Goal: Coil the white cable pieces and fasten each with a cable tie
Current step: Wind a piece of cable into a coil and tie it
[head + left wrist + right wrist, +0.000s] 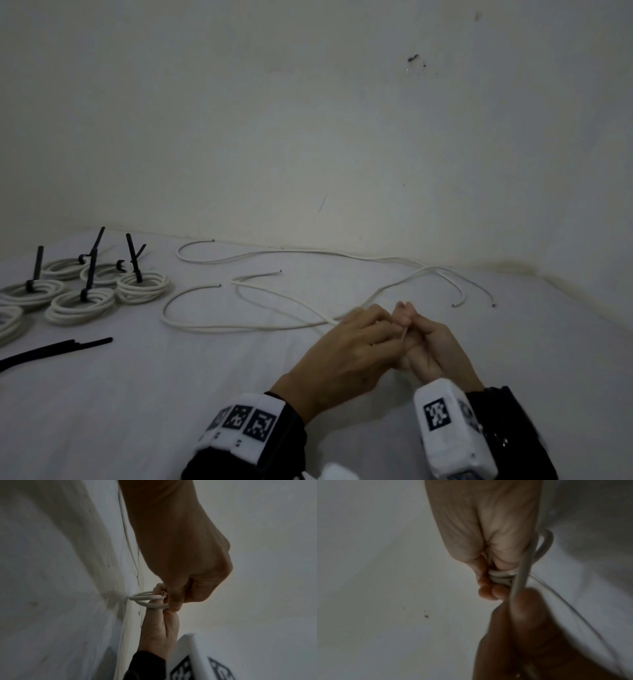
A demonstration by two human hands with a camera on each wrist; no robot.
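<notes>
Both hands meet near the front middle of the white surface. My left hand (363, 337) and right hand (430, 337) pinch the same white cable (405, 333) between their fingertips. In the left wrist view, two small loops of this cable (145, 599) stick out from the fingers of the left hand (180, 561) and right hand (159, 626). The right wrist view shows the right hand (489, 540) curled round the cable loops (500, 574), with a straight run of cable crossing the left hand (527, 615). The cable's free length (274, 298) trails away to the left.
More loose white cable pieces (308, 253) lie along the wall at the back. Several coiled cables (142, 284), each fastened with a black tie, sit at the left. Spare black cable ties (58, 349) lie at the front left. A wall closes the far side.
</notes>
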